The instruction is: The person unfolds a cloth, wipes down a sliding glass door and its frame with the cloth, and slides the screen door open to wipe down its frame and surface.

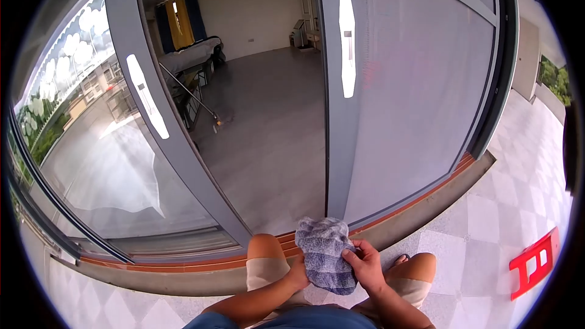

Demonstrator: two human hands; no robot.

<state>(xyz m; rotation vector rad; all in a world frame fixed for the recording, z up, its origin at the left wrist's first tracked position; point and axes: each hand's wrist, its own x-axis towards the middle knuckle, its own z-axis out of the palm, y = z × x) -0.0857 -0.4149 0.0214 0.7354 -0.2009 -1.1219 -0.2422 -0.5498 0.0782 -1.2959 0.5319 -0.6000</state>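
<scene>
A grey checked cloth (328,256), bunched and folded, is held up in front of my knees. My left hand (299,273) grips its left edge, with the fingers mostly hidden behind the fabric. At its right side my right hand (366,264) pinches the cloth, thumb on top and fingers curled. Just beyond the cloth lies the brown door track (219,262) at the foot of the sliding doors.
Two grey-framed sliding doors stand apart, with white handles (347,49) on their frames. Through the gap show a grey floor (268,122), a long pole (189,91) and curtains (181,21). A red plastic object (535,265) lies on the tiles (451,231) at right.
</scene>
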